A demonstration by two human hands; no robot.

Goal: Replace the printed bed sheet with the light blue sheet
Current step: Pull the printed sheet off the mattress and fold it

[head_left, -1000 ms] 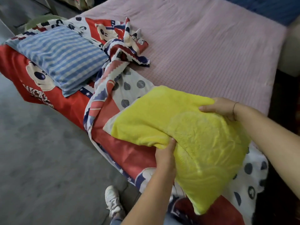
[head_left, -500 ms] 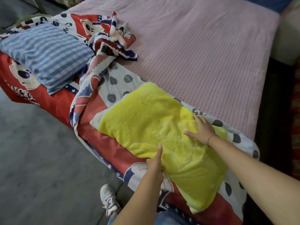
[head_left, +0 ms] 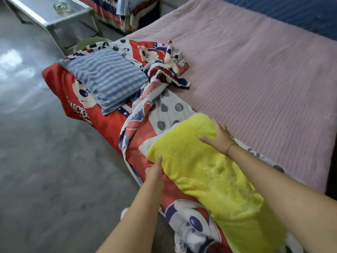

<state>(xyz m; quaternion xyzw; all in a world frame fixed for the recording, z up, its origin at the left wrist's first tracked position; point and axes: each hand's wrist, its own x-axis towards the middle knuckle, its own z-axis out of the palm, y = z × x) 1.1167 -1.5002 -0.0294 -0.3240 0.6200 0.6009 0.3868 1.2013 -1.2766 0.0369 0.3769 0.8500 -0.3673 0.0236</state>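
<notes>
Since a second ago the yellow pillow (head_left: 209, 170) has come down flat onto the printed sheet (head_left: 109, 125). My right hand (head_left: 220, 137) lies on its far end, fingers spread. My left hand (head_left: 155, 172) touches its near edge; grip cannot tell. Printed sheet lies bunched along the mattress (head_left: 255, 79) edge.

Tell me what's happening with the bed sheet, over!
Right hand flat on yellow pillow; left hand at its edge, grip hidden. Printed sheet bunched along the bed's edge. Yellow pillow and striped pillow lie on it.
</notes>
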